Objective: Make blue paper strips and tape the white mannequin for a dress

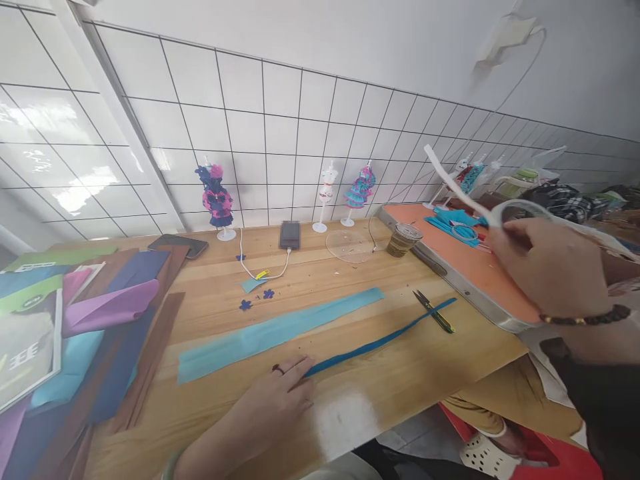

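Observation:
My left hand [277, 400] lies flat on the wooden table [425, 373], its fingers pressing the near end of a narrow dark blue ribbon strip [380, 341] that runs diagonally to the right. Beside it lies a wider light blue paper strip [280, 328]. My right hand [550, 267], with a dark bead bracelet at the wrist, is raised at the right and holds a white tape strip [453, 179] that curls up and away from it. Small scissors [434, 312] lie at the ribbon's far end.
Coloured paper sheets [100, 313] and booklets are stacked at the left. Small dressed mannequins [217, 200] stand by the tiled wall, with a charging phone [289, 235], a plastic cup [401, 240] and an orange board [465, 267]. A sandalled foot [487, 453] shows under the table.

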`<state>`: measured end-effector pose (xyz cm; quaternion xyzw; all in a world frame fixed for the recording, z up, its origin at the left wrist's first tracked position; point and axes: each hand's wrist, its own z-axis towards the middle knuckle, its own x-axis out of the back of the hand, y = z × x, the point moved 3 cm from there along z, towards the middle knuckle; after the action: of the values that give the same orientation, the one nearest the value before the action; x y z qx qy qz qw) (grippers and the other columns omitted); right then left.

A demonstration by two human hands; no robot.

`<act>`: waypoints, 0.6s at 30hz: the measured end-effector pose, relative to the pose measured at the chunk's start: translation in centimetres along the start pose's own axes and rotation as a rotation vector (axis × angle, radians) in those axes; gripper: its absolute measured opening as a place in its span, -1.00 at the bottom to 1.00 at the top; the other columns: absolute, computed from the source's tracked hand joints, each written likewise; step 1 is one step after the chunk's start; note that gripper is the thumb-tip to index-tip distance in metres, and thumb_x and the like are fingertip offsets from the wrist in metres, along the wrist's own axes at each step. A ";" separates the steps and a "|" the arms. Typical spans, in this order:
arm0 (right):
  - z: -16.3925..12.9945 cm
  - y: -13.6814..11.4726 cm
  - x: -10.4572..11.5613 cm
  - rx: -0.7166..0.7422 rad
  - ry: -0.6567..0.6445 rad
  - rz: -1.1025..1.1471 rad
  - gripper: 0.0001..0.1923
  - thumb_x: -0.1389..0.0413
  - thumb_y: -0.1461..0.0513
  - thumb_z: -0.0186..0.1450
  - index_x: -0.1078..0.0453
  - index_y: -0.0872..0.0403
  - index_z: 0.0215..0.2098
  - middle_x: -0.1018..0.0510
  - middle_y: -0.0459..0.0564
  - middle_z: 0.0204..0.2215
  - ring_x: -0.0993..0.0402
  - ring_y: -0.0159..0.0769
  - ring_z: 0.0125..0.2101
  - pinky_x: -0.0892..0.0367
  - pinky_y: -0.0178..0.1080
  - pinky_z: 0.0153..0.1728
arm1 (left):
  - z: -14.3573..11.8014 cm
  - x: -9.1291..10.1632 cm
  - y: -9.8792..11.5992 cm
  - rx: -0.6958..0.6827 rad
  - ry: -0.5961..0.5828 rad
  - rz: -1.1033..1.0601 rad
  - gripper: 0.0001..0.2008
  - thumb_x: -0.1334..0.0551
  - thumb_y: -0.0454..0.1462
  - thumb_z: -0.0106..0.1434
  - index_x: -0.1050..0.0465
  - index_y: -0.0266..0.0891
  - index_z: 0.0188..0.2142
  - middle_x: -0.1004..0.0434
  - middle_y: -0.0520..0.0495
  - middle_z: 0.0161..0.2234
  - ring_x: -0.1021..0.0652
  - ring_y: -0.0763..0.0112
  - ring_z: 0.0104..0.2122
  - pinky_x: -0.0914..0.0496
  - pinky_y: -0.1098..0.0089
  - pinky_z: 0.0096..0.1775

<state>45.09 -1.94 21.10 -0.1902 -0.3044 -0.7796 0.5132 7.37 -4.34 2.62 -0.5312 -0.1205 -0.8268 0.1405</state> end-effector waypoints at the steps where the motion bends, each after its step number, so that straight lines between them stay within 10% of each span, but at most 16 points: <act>1: -0.3 -1.8 0.6 0.096 0.038 0.035 -0.78 -0.03 0.16 0.23 -0.37 0.18 -0.31 -0.51 0.10 -0.41 -0.38 -0.29 -0.37 -0.15 -0.29 -0.37 | 0.1 0.5 -0.2 0.017 0.027 0.005 -0.80 -0.04 -0.35 0.25 -0.40 -0.29 -0.19 -0.44 -0.21 -0.07 -0.38 0.27 0.01 -0.37 0.32 -0.06; 10: -5.7 -15.9 5.1 0.638 0.024 0.636 -0.95 -0.07 0.32 0.21 -0.27 0.14 -0.34 -0.46 -0.01 -0.50 -0.36 -0.37 -0.47 -0.24 -0.30 -0.43 | -1.2 3.9 -3.4 0.498 0.336 -0.272 -0.76 -0.11 -0.29 0.22 -0.33 -0.17 -0.10 -0.46 -0.12 -0.18 -0.47 0.34 -0.20 -0.41 0.33 -0.21; 18: -7.5 -19.0 5.4 0.722 -0.018 0.718 -0.92 -0.06 0.36 0.21 -0.29 0.14 -0.30 -0.47 -0.01 -0.50 -0.39 -0.33 -0.45 -0.27 -0.23 -0.39 | -5.9 5.0 -6.1 0.847 0.621 -0.279 -0.87 -0.19 -0.27 0.13 -0.21 -0.19 -0.40 -0.29 0.05 -0.47 -0.38 0.46 -0.44 -0.35 0.37 -0.33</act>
<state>25.63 -5.17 13.44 -0.0998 -0.4744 -0.3976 0.7791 -1.82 -1.22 4.48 -0.1379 -0.4654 -0.8347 0.2602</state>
